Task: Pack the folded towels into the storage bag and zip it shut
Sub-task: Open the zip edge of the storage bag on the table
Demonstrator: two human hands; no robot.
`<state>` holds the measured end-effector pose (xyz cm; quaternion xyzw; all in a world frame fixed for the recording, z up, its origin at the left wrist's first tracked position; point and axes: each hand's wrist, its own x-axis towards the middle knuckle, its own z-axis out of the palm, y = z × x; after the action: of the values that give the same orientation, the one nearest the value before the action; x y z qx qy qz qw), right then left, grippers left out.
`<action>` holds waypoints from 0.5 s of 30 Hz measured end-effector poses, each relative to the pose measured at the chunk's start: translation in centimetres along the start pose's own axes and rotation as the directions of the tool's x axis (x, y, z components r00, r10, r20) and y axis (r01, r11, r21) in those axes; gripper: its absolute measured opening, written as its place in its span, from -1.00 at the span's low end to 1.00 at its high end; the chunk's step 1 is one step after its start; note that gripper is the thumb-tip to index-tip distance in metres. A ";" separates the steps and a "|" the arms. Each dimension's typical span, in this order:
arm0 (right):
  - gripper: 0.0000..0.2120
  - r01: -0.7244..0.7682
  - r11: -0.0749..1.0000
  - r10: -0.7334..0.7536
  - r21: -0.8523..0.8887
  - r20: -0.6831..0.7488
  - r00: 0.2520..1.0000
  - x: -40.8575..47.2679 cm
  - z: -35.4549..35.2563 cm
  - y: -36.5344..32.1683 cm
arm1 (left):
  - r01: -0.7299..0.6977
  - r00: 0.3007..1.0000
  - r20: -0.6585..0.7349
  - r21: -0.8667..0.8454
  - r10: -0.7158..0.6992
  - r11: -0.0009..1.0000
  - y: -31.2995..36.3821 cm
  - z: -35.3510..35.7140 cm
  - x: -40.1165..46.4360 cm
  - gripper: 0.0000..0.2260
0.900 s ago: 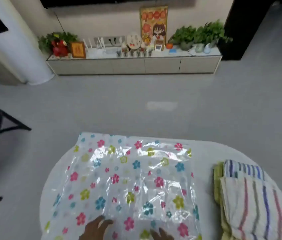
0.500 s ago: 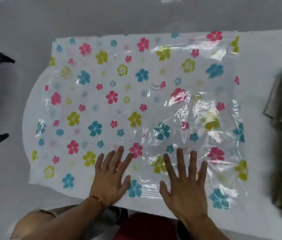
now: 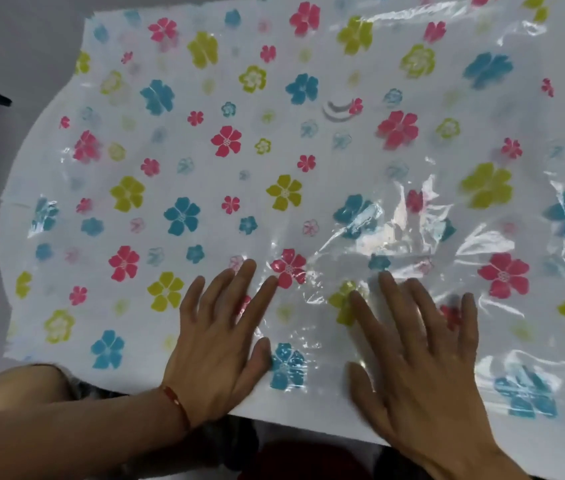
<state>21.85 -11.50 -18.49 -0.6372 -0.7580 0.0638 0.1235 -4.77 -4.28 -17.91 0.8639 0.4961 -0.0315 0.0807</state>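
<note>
While the storage bag (image 3: 274, 161) lay flat on the white worktop (image 3: 308, 426) as 0.5 s ago, view had dropped closer, towels now out of frame at R. Left hand (image 3: 218, 344), red wrist band (image 3: 178, 403), pressed fingers-spread on bag's near edge; right hand (image 3: 419, 355) likewise, over crinkled plastic.
</note>
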 end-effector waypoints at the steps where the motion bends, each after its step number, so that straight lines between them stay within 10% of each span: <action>1: -0.34 0.059 0.998 -0.059 0.000 -0.015 0.998 -0.1 0.1 -0.2 | -0.011 1.000 -0.015 0.002 0.011 1.000 0.0 0.0 -0.1 -0.42; 15: -0.46 0.308 0.939 -0.293 -0.155 0.116 0.949 -0.1 -0.6 -2.1 | -0.353 0.920 -0.188 -0.020 0.343 0.935 0.3 -0.2 -2.5 -0.64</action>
<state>20.03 -12.03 -17.34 -0.5186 -0.8540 0.0078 0.0418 -5.75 -6.49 -17.30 0.9351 0.3406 0.0756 0.0625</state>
